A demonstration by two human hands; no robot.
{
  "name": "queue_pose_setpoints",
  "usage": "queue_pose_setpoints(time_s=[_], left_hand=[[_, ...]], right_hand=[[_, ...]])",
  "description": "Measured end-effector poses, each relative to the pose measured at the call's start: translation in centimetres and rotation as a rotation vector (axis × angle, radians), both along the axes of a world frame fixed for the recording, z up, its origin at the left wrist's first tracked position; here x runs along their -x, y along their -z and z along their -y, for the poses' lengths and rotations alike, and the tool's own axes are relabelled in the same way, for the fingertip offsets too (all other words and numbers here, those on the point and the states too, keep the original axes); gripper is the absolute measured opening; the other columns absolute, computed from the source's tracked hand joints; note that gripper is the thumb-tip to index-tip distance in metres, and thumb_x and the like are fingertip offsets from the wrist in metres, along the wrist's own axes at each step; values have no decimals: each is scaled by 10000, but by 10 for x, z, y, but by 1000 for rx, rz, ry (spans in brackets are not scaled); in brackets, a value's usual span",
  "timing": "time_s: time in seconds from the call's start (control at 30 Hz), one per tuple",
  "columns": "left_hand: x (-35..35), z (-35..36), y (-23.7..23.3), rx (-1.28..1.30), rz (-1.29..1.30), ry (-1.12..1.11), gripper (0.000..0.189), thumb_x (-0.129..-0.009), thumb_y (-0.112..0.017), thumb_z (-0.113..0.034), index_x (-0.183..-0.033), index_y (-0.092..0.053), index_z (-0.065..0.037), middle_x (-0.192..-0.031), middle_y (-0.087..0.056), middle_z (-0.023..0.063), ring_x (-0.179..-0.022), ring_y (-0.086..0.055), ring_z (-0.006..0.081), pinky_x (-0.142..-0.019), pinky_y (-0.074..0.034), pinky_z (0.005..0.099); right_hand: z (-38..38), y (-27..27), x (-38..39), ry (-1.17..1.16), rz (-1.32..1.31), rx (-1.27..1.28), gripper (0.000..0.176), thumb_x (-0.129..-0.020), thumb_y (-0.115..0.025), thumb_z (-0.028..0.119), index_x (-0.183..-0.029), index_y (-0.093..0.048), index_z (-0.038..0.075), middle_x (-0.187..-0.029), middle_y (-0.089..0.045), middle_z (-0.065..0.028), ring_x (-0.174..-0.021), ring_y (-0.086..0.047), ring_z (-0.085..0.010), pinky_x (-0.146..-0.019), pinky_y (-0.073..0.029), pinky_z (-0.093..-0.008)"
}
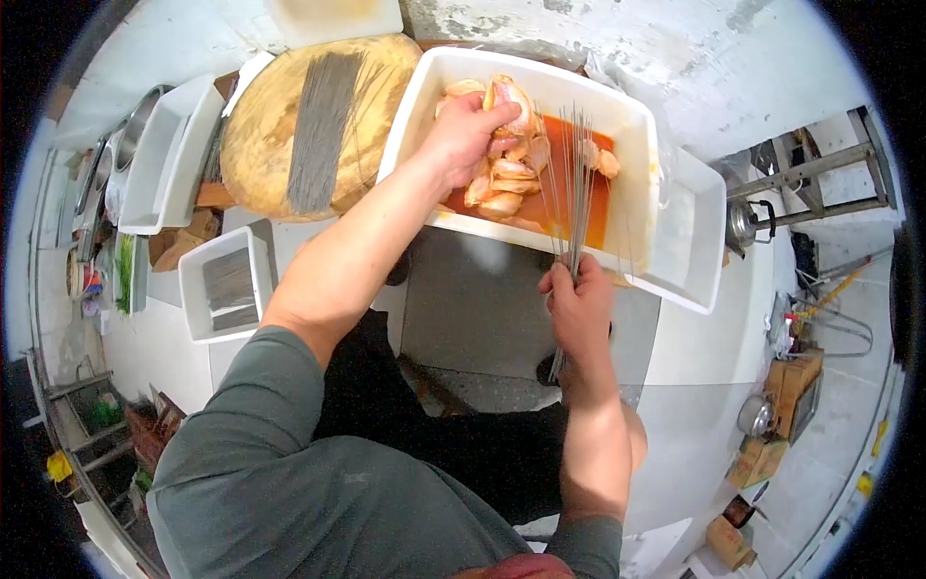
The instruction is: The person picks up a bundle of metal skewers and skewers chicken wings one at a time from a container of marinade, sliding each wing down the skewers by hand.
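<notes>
My left hand point(468, 140) is closed on a piece of raw meat point(511, 104) above the left part of a white tub point(632, 111). More meat pieces point(506, 183) lie below it, beside orange-red liquid point(564, 212) in the tub. My right hand point(579, 294) grips a bundle of thin metal skewers point(580, 183) at the tub's near edge. The skewers point up and fan out over the liquid. Another meat piece point(604, 160) sits to the right, behind the skewers.
A round wooden board point(260, 145) bearing many skewers point(323, 130) stands left of the tub. Further left are a small white container point(198, 304) and a long white tray point(174, 159). A kettle point(741, 227) and metal rack point(820, 179) are at the right.
</notes>
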State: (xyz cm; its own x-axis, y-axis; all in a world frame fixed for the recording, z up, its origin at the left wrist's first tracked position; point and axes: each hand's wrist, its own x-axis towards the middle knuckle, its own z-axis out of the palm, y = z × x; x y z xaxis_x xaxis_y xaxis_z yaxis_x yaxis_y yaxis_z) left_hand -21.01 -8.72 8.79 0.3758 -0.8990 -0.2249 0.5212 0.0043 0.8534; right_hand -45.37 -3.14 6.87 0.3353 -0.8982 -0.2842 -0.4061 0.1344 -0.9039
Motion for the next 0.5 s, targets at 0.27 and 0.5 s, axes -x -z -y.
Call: queue_pose_setpoints(time_s=[0.27,0.5], left_hand=[[2,0,14,30,-39,181,171,-925,-632,-168,-1035,-612,-38,-944,-648,46,-783,-608,122,-653,-511,251],[7,2,31,13,13,286,262,-961,-591,-309,-1044,-649,-67,-965,-671,24,-818,-632,107,-675,-529,235]], right_hand=[[1,1,-9,51,29,38,151,-915,-536,166,-879,-567,23,-686,-632,-73,-654,-603,-179,-631,-468,-321],[7,1,-15,68,-3,60,156,-915,-540,169,-882,-558,18,-684,-631,-76,-629,-595,-188,-615,-470,-342]])
